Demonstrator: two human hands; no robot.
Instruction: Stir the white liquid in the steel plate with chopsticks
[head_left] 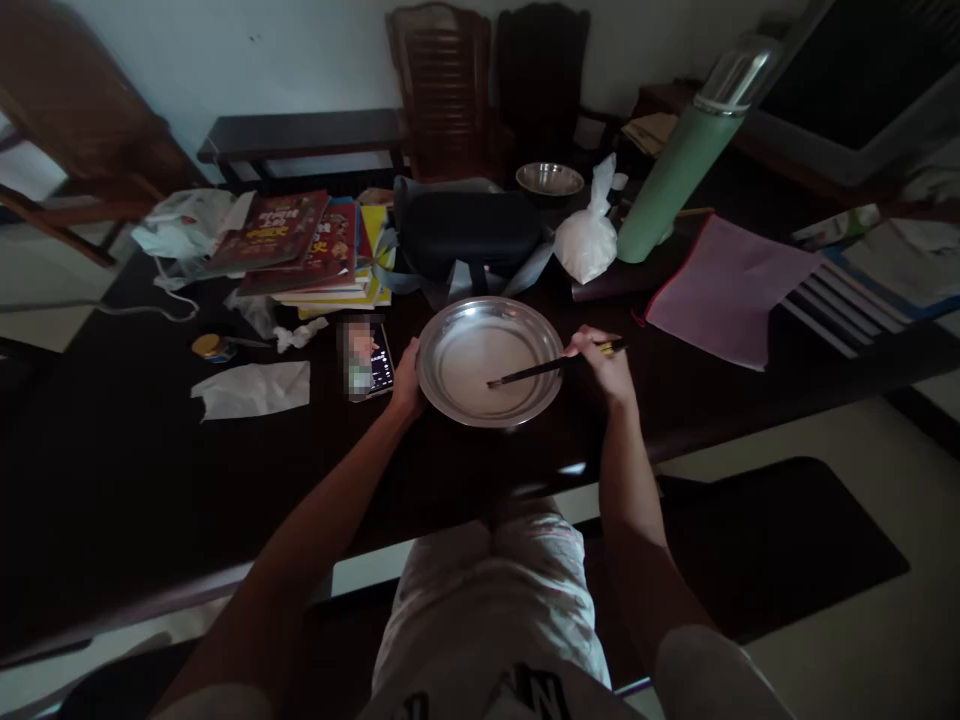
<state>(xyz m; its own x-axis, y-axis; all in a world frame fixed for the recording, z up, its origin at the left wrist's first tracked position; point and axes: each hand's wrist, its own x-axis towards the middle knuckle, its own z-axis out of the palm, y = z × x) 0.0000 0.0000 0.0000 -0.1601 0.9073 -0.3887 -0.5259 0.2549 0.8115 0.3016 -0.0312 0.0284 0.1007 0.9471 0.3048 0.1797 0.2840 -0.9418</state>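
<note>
A round, shiny metal basin (487, 419) stands on the dark table, with a pale, whitish layer across its bottom. At its left side, my left hand (408, 378) grips the rim, its fingers partly hidden behind the wall. My right hand (606, 370) is closed around a pair of dark chopsticks (529, 371) on the basin's right. Their tips point left and down, over the middle of the basin; whether they touch the contents, I cannot tell. Just left of my left hand lies a phone (379, 362) with its screen lit.
Behind the basin sit a black case (472, 230), a knotted bag of white powder (585, 248) and a tall green thermos (679, 175). Stacked books (300, 240), a small jar (213, 347) and a paper sheet (255, 390) lie left. A pink mesh pouch (731, 285) lies right.
</note>
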